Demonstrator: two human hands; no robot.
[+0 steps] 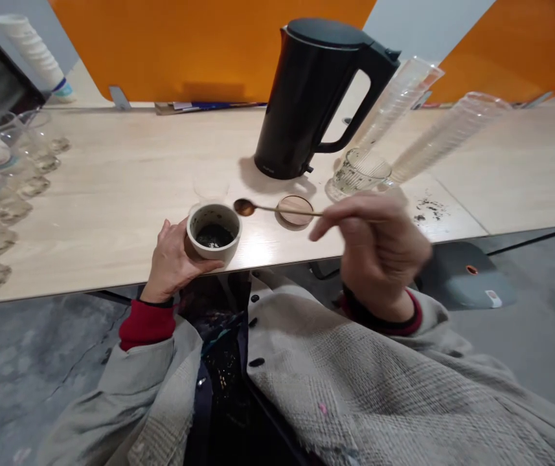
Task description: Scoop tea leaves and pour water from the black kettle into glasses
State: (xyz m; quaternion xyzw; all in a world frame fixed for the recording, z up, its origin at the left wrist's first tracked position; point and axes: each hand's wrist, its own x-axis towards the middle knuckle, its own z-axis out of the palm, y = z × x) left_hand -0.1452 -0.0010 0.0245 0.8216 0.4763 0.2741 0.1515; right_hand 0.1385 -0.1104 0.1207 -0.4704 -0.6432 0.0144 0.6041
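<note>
The person's left hand [170, 259] is curled around the cup [231, 251], fingers along its left side and thumb stretched across the near side, low down; the grip is closed onto the wall. The cup sits at the near edge of the table [126, 188], left of the middle, its mouth facing up and dark, wet-looking matter inside; the hand hides much of its base, so whether it rests fully on the wood cannot be told. The right hand [379, 243], slightly blurred, pinches the end of the spoon [277, 210] between thumb and forefinger, with no visible gap. The spoon lies nearly level in the air, its brown bowl just beside the cup's right rim and its thin handle passing over the disc [296, 202], a round wooden piece on the table. Beyond the disc stands the kettle [301, 97], black, with its handle to the right. Right of it are the glass [362, 173], ribbed and speckled with dark bits, and two leaning stacks of clear cups [456, 133]. Dark crumbs [431, 208] lie scattered past the right hand. At the far left, more cups [34, 184] stand in a row.
</note>
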